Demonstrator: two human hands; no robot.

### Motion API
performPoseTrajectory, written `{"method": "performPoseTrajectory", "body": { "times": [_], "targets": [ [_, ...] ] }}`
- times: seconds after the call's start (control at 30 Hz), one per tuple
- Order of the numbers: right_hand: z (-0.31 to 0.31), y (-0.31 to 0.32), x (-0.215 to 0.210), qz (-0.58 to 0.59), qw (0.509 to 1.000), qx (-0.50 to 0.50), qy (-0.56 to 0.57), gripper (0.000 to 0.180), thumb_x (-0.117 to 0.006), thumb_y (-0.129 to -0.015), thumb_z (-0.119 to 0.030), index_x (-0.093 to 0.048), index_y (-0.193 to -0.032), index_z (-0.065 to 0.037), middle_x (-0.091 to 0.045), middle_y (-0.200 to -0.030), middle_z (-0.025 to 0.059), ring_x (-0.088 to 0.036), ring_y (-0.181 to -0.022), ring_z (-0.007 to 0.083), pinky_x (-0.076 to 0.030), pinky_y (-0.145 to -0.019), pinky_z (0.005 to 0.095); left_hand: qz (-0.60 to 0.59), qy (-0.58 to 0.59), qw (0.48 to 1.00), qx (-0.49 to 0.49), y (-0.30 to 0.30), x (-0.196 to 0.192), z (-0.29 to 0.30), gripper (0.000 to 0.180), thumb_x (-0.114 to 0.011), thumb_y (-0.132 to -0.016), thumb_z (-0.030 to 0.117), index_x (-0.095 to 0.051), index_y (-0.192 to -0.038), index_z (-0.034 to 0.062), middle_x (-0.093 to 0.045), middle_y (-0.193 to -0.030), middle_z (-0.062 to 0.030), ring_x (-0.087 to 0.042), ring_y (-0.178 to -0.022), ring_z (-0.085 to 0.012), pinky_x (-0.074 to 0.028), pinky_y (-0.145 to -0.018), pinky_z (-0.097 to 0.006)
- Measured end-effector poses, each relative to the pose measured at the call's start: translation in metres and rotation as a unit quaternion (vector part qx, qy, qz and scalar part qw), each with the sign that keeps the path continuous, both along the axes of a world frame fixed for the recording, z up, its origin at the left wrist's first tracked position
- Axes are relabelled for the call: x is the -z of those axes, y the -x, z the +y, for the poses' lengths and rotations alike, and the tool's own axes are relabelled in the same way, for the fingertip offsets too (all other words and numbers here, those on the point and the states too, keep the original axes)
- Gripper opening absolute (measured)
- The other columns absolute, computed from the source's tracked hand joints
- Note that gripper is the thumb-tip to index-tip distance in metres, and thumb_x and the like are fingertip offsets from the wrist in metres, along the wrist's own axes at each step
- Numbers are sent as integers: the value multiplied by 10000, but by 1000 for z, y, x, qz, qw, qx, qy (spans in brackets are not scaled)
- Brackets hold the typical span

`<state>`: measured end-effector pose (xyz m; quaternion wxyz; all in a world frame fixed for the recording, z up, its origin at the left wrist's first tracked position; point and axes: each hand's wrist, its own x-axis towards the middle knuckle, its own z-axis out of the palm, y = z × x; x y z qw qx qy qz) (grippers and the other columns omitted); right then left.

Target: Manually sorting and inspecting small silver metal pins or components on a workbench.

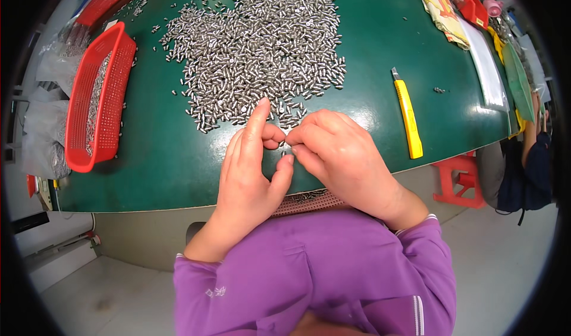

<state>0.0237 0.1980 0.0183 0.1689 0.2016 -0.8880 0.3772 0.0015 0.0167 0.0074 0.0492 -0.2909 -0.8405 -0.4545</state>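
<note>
Both hands meet at the near edge of a wide heap of small, shiny metal pins (262,50) on the green table. My left hand (247,166) points its index finger up, with the other fingers curled. Its thumb and a curled finger close around a small metal pin (284,153). From the other side, my right hand (342,148) pinches at the same spot with thumb and index finger. What it grips is mostly hidden by the fingertips. A few loose pins lie just beyond the fingers.
A red perforated basket (110,101) holding metal pieces stands at left, near clear plastic bags (44,128). At right lies a yellow utility knife (407,119), blade out. A pink tray (309,204) sits below the table's front edge. A red stool (461,181) stands at lower right.
</note>
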Motion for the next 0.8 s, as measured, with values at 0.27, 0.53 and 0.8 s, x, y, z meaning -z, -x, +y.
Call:
{"method": "performPoseTrajectory", "body": {
  "times": [0.27, 0.53, 0.8],
  "targets": [
    [-3, 0, -1, 17, 1000, 4, -11, 182, -709, -763, -2, -594, -897, -44, -543, -875, 109, -575, -830, 313, -493, -731, 415, -2, -23, 1000, -4, 1, 3, -1, 856, -652, -778, -137, -314, -1553, -6, -623, -1035, -103, -615, -870, -203, -514, -819, -338],
    [-5, 1, -3, -36, 999, 16, -28, 229, -746, -776, -39, -670, -990, -67, -617, -944, 84, -617, -878, 298, -515, -769, 406, -21, -46, 999, -14, 2, 6, -2, 881, -584, -776, -189, -269, -1574, 12, -566, -1169, -124, -609, -922, -193, -525, -832, -316],
    [-6, 1, -4, -33, 999, 5, -25, 198, -740, -781, -30, -676, -966, -62, -616, -950, 86, -609, -878, 299, -513, -762, 402, -19, -53, 998, -19, 3, 6, -2, 884, -574, -766, -215, -282, -1567, 15, -474, -1278, -169, -595, -967, -187, -540, -810, -294]
  ]
}}
